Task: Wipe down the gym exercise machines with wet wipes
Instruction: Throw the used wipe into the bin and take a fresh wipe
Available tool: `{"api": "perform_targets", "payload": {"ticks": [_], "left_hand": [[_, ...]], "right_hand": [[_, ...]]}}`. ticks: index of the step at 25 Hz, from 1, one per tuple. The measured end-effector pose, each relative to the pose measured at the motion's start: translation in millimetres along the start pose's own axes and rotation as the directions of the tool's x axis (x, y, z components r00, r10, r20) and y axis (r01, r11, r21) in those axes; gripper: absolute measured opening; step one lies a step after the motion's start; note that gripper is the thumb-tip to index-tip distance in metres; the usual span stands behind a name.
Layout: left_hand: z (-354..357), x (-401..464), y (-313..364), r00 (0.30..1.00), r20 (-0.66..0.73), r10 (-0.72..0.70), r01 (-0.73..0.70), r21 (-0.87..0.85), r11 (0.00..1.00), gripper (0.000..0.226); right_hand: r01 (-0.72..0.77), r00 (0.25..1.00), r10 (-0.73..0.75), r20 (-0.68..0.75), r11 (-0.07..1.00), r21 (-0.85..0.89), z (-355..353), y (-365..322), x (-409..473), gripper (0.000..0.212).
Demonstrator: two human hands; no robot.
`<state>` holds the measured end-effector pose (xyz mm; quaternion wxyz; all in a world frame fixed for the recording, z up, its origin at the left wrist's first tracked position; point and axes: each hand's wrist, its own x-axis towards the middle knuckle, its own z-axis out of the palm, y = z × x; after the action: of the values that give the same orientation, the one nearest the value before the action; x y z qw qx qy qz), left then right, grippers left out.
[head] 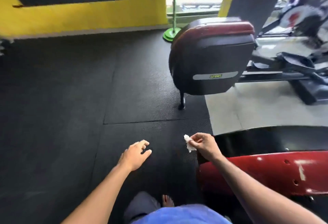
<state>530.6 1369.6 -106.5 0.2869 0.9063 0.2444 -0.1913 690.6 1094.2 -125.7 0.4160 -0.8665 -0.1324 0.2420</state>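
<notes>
Right hand (pixel 204 144) pinches a crumpled wet wipe (pixel 189 143), lower right of centre. Left hand (pixel 135 154) hangs open, fingers loose, holding nothing. Machine (pixel 211 56) upper right looks blurred.

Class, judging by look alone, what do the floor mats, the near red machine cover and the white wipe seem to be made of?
Floor mats: probably rubber, matte black, fine dimpled texture.
Red machine cover: likely glossy painted metal or plastic; shiny highlights, chipped patch.
Wipe: soft, crumpled white tissue-like cloth, pinched by the right hand.

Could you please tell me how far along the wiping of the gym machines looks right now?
Done: cannot tell; no surface shows wiping. In hand: right hand pinches a crumpled wipe off any machine; left hand empty. Left: red machine cover beside it and black-and-red machine housing ahead.
</notes>
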Motion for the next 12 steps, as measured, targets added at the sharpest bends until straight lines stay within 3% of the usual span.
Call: {"api": "perform_targets", "payload": {"ticks": [6, 9, 12], "left_hand": [[-65.4, 174.4, 48.0, 0.951, 0.131, 0.281, -0.299, 0.14, 0.944, 0.034], [-103.5, 255.3, 83.2, 0.909, 0.191, 0.371, -0.403, 0.172, 0.899, 0.034], [-126.1, 328.1, 139.9, 0.839, 0.29, 0.461, -0.53, 0.242, 0.813, 0.033]], "right_hand": [[-0.095, 0.964, 0.107, -0.243, 0.994, 0.06, -37.3, -15.0, 98.9, 0.006], [-0.171, 0.905, 0.187, -0.383, 0.982, 0.075, -61.6, -24.4, 129.2, 0.014], [-0.258, 0.807, 0.271, -0.526, 0.961, 0.1, -90.4, -29.9, 147.6, 0.004]]}}
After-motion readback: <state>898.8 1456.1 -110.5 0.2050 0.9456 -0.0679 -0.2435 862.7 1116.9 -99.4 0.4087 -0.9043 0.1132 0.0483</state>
